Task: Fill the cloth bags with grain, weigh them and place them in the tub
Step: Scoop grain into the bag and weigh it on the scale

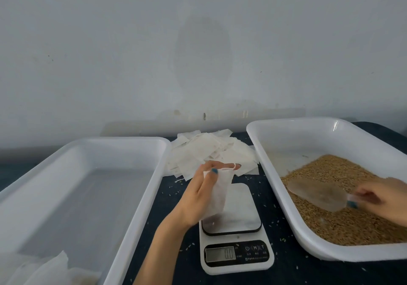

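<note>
Centre of the frame: the left hand [198,196] holds a white cloth bag [219,196] upright. The thumb presses the bag's outer face and the fingers curl at its top edge, where a loop of string shows. The bag hangs over the near-left part of the scale [242,214]; whether its bottom touches the platform I cannot tell. The scale's display is lit, but the digits are too blurred to read.

At the right edge of the frame the right hand [385,199] grips the handle of a clear scoop [317,193], whose bowl lies low on the grain [330,225]. The brown grain fills the near half of the grain tub [297,139]; the tub's far end is bare.

Behind the scale, towards the wall, lies a loose pile of empty bags [204,150]. The white tub [114,154] at the left of the frame holds a few pale bags [50,267] in its near corner (bottom left, partly cut off). Stray grains dot the dark tabletop [169,199] around the scale.
</note>
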`<control>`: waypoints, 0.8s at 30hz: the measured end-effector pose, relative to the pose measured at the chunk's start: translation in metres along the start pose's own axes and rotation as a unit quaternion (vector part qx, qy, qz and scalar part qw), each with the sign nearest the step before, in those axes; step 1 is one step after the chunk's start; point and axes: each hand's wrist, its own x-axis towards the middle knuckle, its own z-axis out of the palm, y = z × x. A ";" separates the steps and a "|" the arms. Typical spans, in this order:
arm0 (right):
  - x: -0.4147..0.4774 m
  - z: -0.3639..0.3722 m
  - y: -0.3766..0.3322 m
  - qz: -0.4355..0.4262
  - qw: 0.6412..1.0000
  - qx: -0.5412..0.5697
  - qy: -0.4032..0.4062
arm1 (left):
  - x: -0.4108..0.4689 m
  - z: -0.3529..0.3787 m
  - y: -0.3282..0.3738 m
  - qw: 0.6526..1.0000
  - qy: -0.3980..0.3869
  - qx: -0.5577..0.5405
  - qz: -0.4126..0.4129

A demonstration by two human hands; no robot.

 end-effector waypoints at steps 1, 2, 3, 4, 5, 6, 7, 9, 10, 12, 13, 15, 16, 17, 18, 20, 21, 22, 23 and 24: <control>-0.002 -0.004 -0.007 -0.007 1.000 -0.018 0.019 | 0.001 -0.001 -0.002 0.999 0.019 0.044 0.011; -0.004 -0.010 -0.020 -0.024 0.998 -0.024 0.052 | 0.002 -0.002 -0.004 0.997 0.035 0.071 0.019; -0.010 -0.021 -0.039 -0.044 0.996 -0.004 0.074 | 0.003 -0.003 -0.003 0.996 0.043 0.078 0.027; -0.018 -0.034 -0.063 -0.063 0.994 0.043 0.072 | 0.004 -0.003 -0.002 0.995 0.046 0.076 0.040; -0.026 -0.047 -0.090 -0.085 0.989 0.096 0.068 | 0.005 -0.003 -0.002 0.994 0.050 0.077 0.056; -0.034 -0.058 -0.117 -0.110 0.981 0.142 0.068 | 0.007 -0.003 -0.001 0.993 0.057 0.081 0.071; -0.042 -0.067 -0.143 -0.136 0.970 0.188 0.073 | 0.008 -0.003 0.000 0.991 0.068 0.082 0.083; -0.049 -0.073 -0.189 -0.189 0.944 0.255 0.090 | 0.012 -0.002 0.001 0.987 0.097 0.082 0.097; -0.048 -0.072 -0.208 -0.209 0.934 0.273 0.098 | 0.013 -0.002 0.002 0.985 0.112 0.082 0.101; -0.042 -0.063 -0.239 -0.213 0.933 0.273 0.093 | 0.015 -0.001 0.003 0.983 0.137 0.063 0.104; -0.036 -0.056 -0.252 -0.206 0.939 0.261 0.089 | 0.015 0.000 0.001 0.983 0.144 0.047 0.103; -0.023 -0.038 -0.269 -0.182 0.943 0.261 0.098 | 0.016 0.001 -0.006 0.983 0.151 0.039 0.094; -0.017 -0.028 -0.273 -0.164 0.944 0.266 0.103 | 0.016 0.002 -0.011 0.983 0.153 0.048 0.085; -0.014 -0.018 -0.276 -0.148 0.946 0.270 0.106 | 0.015 0.003 -0.016 0.984 0.150 0.062 0.074; -0.011 -0.008 -0.276 -0.136 0.946 0.273 0.107 | 0.014 0.003 -0.022 0.985 0.142 0.077 0.066; -0.007 0.008 -0.274 -0.121 0.945 0.283 0.111 | 0.012 0.003 -0.034 0.983 0.118 0.124 0.062; -0.005 0.015 -0.273 -0.119 0.941 0.292 0.121 | 0.011 0.001 -0.038 0.980 0.109 0.153 0.060; -0.003 0.022 -0.271 -0.123 0.935 0.303 0.137 | 0.010 -0.001 -0.042 0.977 0.106 0.175 0.058; -0.001 0.029 -0.269 -0.128 0.927 0.318 0.155 | 0.010 -0.003 -0.044 0.974 0.109 0.188 0.057; 0.001 0.035 -0.267 -0.130 0.917 0.338 0.167 | 0.010 -0.006 -0.047 0.973 0.114 0.195 0.054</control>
